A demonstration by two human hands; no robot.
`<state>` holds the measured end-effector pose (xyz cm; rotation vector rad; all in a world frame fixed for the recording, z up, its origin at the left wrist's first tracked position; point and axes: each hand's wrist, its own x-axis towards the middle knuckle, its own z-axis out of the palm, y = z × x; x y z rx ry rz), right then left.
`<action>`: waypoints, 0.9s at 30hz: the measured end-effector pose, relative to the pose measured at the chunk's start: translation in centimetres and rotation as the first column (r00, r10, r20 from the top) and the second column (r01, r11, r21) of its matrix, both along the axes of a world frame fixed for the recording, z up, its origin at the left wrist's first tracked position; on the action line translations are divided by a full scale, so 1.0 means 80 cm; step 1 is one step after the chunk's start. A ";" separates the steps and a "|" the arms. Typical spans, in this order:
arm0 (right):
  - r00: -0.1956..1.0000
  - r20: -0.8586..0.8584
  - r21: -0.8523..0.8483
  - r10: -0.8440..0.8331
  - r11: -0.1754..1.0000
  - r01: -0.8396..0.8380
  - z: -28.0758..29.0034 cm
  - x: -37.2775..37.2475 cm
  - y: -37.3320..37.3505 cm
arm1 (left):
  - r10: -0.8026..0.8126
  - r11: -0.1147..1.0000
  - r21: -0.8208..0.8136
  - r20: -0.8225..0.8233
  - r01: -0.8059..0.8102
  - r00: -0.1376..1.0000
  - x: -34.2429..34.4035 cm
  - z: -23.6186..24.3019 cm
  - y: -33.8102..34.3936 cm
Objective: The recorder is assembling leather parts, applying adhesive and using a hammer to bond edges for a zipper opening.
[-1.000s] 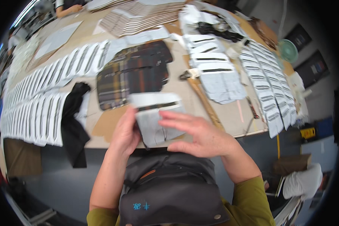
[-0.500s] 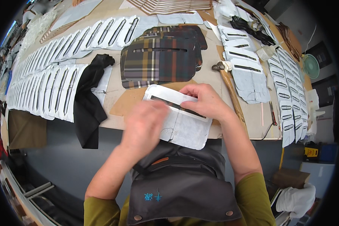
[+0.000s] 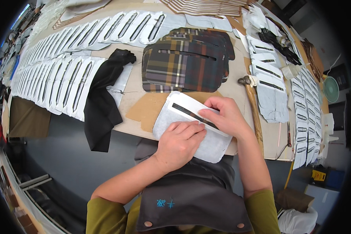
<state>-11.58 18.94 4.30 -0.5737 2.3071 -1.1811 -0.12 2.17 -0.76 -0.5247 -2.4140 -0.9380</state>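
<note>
White slotted panel (image 3: 178,117), a single piece, lay beneath your two hands at the near edge of the table (image 3: 133,91), its lower end jutting past that edge toward you. Your left hand (image 3: 181,142) rested palm-down across it, fingers straight and close together just below the one dark slot (image 3: 186,111), likely to press the piece flat. Your right hand (image 3: 224,117) was bent at the upper edge, thumb beside the slot, seemingly to steady that side; whether its fingertips gripped the underside could not be told.

Just beyond your left hand, a brown sheet (image 3: 139,114) showed from under the panel, perhaps serving as a base. Farther ahead of both hands, plaid pieces (image 3: 183,74) sat in one heap, probably for easy reach; the top piece bore one slot, but overlap hid the count. One wooden-handled tool (image 3: 253,113) lay right of your right hand, handle toward you, apparently for ready pickup. Beyond it, grey-and-white pieces (image 3: 273,105) overlapped with four slots showing.

Left of your left hand, one black cloth (image 3: 105,97) hung over the table edge. Past it, slotted pieces fanned out in two rows, an upper row (image 3: 124,27) and a lower row (image 3: 54,84), too tightly lapped to count, likely so every slot stayed exposed.
</note>
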 end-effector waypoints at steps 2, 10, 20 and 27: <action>0.991 0.131 -0.147 0.003 0.989 0.017 0.012 0.000 -0.003 | 0.013 1.000 -0.017 0.013 -0.013 1.000 0.000 0.003 -0.002; 0.990 0.140 -0.198 0.034 0.980 -0.005 0.005 -0.011 0.000 | 0.044 0.999 -0.008 -0.014 -0.044 0.999 0.002 0.001 -0.002; 0.987 0.148 -0.148 -0.053 0.986 0.076 0.002 -0.001 0.017 | 0.162 0.957 0.241 0.024 -0.163 0.987 -0.022 0.030 -0.056; 0.991 0.076 -0.023 -0.114 0.993 0.116 0.020 0.006 0.012 | -0.415 0.576 0.761 0.587 -0.299 0.695 -0.052 0.036 -0.059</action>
